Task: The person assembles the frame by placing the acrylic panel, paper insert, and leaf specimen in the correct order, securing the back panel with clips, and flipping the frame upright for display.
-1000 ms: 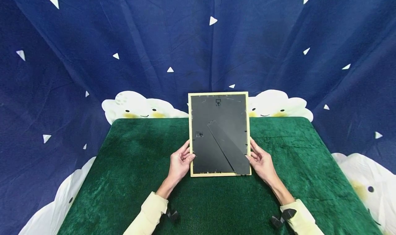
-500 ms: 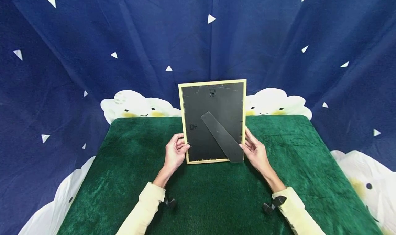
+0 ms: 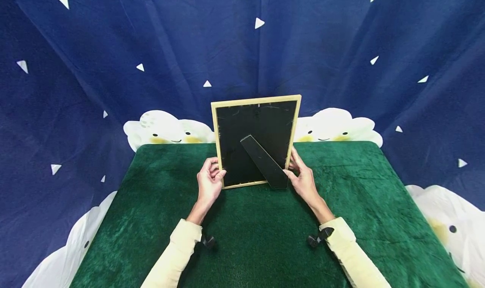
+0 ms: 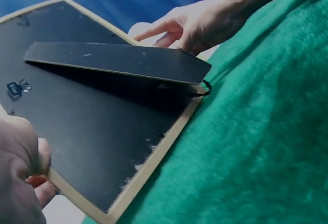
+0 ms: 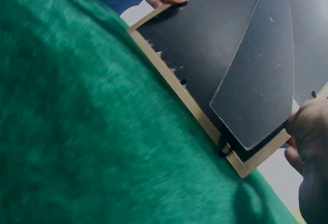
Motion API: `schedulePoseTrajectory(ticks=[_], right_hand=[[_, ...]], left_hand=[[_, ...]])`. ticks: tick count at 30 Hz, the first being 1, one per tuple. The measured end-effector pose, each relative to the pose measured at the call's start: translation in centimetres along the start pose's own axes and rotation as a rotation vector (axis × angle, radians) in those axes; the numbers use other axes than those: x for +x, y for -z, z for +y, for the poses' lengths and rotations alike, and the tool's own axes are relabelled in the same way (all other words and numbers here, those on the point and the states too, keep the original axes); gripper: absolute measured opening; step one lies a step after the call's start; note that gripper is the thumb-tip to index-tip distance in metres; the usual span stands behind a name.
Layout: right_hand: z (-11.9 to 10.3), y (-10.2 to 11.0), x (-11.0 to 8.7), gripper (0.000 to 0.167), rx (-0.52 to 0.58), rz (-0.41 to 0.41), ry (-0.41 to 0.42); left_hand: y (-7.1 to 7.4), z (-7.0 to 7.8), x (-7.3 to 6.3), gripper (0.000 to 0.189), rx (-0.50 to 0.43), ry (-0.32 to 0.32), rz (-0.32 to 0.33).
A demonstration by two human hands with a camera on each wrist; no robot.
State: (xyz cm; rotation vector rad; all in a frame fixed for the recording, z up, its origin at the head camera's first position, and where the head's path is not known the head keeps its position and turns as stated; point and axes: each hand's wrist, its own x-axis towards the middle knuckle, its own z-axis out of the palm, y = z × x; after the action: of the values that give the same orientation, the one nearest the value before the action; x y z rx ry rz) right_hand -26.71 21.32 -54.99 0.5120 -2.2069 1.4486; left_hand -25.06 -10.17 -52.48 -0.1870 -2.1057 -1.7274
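A picture frame with a pale wooden rim and black back is held up, back side facing me, tilted slightly. Its black easel leg stands partly out from the backing in both wrist views. My left hand grips the left edge near the lower corner, thumb on the back and fingers behind. On the opposite edge, my right hand holds the lower part, its thumb beside the leg's lower end. A short dark strap shows between leg and rim. The frame's front is hidden.
Green plush cloth covers the table beneath the frame. Behind hangs a blue curtain with white triangles and smiling clouds. Each cuff carries a small black wrist device.
Both hands have carried the frame leftward and farther from me. It has become tilted, and the easel leg stands out more from the back.
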Motion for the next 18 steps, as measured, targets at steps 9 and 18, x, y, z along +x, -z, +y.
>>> schedulePoseTrajectory(ticks=[9, 18], right_hand=[[0.3, -0.2, -0.9, 0.071, -0.133, 0.040, -0.034], [-0.7, 0.0, -3.4, 0.024, 0.048, -0.112, -0.189]], left_hand=[[-0.3, -2.1, -0.9, 0.041, -0.015, -0.037, 0.078], [-0.6, -2.3, -1.3, 0.040, -0.050, -0.063, 0.106]])
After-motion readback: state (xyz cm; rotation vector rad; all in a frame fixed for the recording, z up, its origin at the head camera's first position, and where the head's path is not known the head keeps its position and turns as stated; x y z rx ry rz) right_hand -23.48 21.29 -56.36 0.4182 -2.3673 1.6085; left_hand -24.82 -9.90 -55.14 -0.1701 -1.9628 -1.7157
